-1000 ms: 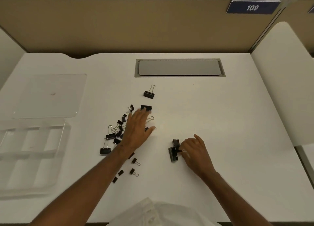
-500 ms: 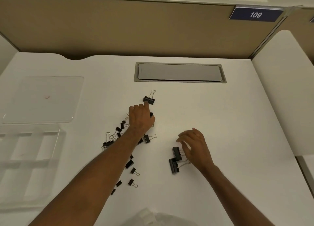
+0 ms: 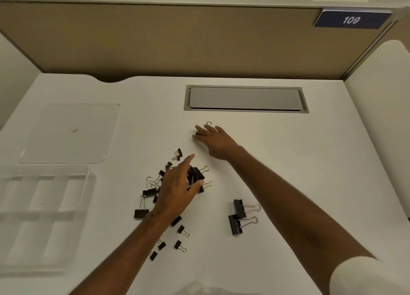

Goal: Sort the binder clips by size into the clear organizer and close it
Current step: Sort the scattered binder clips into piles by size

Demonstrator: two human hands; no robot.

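Left grip (image 3: 177, 183): holding large clip (image 3: 196, 174) | right grip (image 3: 216, 142): on far clip (image 3: 198, 134), hold unclear | 2 clips (image 3: 238, 217) right

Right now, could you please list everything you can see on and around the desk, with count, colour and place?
Desk: one, white.
Organizer: one, clear, open, no clips inside, left edge.
Lid: one, clear, flat behind the organizer.
Binder clips: many, black, mixed sizes, scattered centre-left.
Large clips: two, black, side by side, apart to the right.
Cable hatch: one, grey, closed, rear centre.
Partition: tan, behind desk.
Sign 109: one, blue, upper right.
Left hand: over the pile, gripping a black clip.
Right hand: reaching a far clip.
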